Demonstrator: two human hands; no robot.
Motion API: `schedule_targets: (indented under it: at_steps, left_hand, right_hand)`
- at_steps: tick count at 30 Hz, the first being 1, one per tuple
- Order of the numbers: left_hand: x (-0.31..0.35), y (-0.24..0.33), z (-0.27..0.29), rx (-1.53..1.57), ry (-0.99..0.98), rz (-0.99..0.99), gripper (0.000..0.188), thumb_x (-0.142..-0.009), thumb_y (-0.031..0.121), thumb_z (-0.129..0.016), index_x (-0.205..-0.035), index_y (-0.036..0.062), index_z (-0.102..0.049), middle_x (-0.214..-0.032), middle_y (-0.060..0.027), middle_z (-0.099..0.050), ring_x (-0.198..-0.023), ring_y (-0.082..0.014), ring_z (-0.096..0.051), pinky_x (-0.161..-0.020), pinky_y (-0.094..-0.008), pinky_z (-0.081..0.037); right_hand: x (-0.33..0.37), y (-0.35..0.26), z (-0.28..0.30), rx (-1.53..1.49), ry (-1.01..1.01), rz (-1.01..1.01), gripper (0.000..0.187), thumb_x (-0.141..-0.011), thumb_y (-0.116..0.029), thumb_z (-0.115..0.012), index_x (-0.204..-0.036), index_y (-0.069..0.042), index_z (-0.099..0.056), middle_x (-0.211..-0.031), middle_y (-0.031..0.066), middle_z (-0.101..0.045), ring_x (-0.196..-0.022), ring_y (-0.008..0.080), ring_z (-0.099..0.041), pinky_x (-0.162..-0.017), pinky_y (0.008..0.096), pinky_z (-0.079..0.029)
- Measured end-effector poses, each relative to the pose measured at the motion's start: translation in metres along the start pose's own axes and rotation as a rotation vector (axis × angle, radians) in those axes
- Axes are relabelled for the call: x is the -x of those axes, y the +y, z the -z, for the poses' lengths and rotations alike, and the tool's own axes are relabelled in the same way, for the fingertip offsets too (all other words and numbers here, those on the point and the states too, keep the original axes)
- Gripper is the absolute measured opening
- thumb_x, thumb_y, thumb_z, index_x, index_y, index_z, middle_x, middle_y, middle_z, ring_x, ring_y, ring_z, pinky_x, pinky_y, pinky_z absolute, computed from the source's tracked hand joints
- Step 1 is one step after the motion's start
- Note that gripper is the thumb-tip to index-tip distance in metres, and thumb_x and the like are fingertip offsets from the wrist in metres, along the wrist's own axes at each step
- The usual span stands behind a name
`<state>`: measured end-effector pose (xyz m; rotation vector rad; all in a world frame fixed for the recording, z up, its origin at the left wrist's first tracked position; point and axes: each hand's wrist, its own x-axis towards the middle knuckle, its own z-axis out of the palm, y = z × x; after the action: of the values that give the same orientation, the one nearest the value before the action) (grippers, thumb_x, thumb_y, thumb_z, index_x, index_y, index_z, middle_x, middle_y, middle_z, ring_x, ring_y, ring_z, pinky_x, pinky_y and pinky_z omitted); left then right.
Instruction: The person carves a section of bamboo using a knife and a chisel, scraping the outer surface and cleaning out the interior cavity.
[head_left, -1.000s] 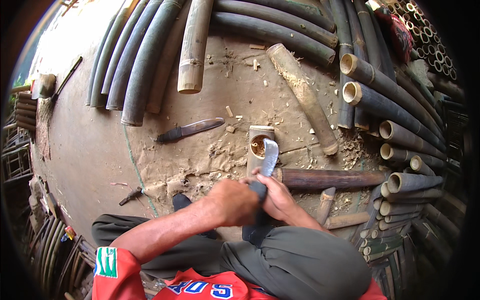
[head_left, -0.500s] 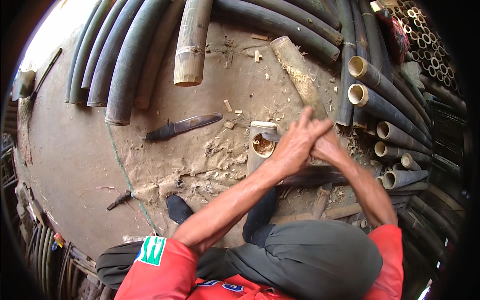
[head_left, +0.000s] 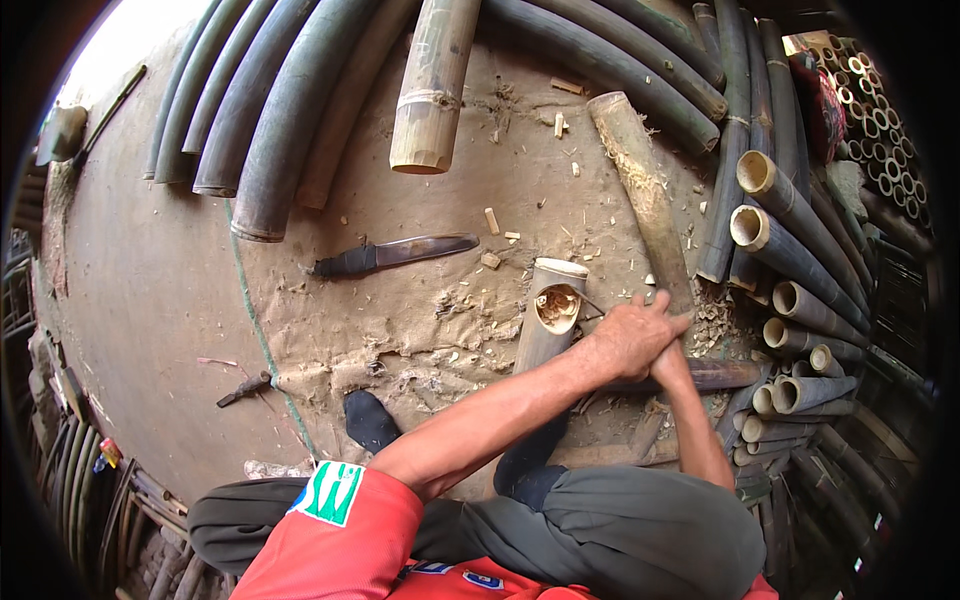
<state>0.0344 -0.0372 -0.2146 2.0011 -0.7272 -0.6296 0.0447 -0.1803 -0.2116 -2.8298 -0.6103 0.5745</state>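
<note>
Both my hands were together, left (head_left: 632, 338) over right (head_left: 670, 364), just right of the holed bamboo tube (head_left: 541, 345). Grip was blurred and hidden; couldn't tell how far either had closed. A thin dark blade (head_left: 592, 306) ran from them to the tube's side hole (head_left: 557, 310). Tube was mid-floor (head_left: 150, 350), well in from its left edge. Knife (head_left: 410, 251) lay left of it; bamboo poles (head_left: 308, 110) lined the floor's far edge.

Dusty brown floor (head_left: 165, 310); on it, a dark-handled knife (head_left: 398, 253); pale chips (head_left: 490, 261); long bamboo poles (head_left: 303, 120)
</note>
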Motion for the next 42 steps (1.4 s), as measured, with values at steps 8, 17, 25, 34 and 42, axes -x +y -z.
schedule_targets:
  at_steps: [8,17,25,34,42]
  left_hand:
    - [0.024,-0.023,0.014,0.387,0.985,0.125,0.102,-0.067,-0.012,-0.075,-0.159,0.0164,-0.042,-0.15,-0.0251,-0.044,-0.132,-0.045,-0.056,-0.1,-0.0492,-0.061]
    - [0.002,-0.001,0.015,0.104,-0.143,0.104,0.081,-0.069,-0.003,-0.081,-0.144,0.0092,-0.053,-0.131,-0.0253,-0.06,-0.128,-0.0449,-0.06,-0.103,-0.0517,-0.057]
    - [0.002,-0.008,0.032,0.333,0.256,0.034,0.082,-0.07,-0.011,-0.07,-0.148,0.0115,-0.052,-0.137,-0.0257,-0.053,-0.122,-0.0466,-0.06,-0.102,-0.0528,-0.056]
    - [0.035,-0.029,0.029,0.469,1.111,0.189,0.093,-0.071,-0.012,-0.065,-0.159,0.0079,-0.043,-0.147,-0.028,-0.044,-0.14,-0.0467,-0.048,-0.123,-0.0519,-0.042]
    - [0.014,0.019,-0.014,0.299,0.729,0.263,0.124,-0.066,-0.012,-0.069,-0.172,0.0178,-0.014,-0.158,-0.033,-0.029,-0.138,-0.0527,-0.048,-0.108,-0.0542,-0.055]
  right_hand:
    - [-0.1,-0.052,0.041,0.335,-0.202,0.449,0.014,-0.084,-0.021,-0.076,-0.091,-0.009,-0.073,-0.075,0.0074,-0.069,-0.072,0.0233,-0.069,-0.07,0.0389,-0.056]
    - [0.009,-0.011,-0.009,-0.302,-0.088,-0.269,0.04,-0.106,-0.038,-0.061,-0.124,-0.003,-0.067,-0.112,0.0192,-0.069,-0.108,0.0341,-0.068,-0.094,0.0521,-0.055]
    - [-0.021,0.008,0.027,-0.097,-0.307,-0.182,0.039,-0.092,-0.035,-0.073,-0.115,-0.004,-0.065,-0.108,0.0202,-0.069,-0.107,0.0371,-0.068,-0.094,0.0513,-0.053]
    - [-0.119,-0.065,0.033,0.407,-0.217,0.45,0.012,-0.079,-0.019,-0.077,-0.083,-0.008,-0.073,-0.072,0.009,-0.073,-0.063,0.0264,-0.071,-0.066,0.0398,-0.059]
    - [-0.062,0.003,0.044,0.031,-0.408,0.554,0.025,-0.076,-0.016,-0.079,-0.096,-0.003,-0.069,-0.085,0.0155,-0.071,-0.081,0.0328,-0.071,-0.072,0.0496,-0.059]
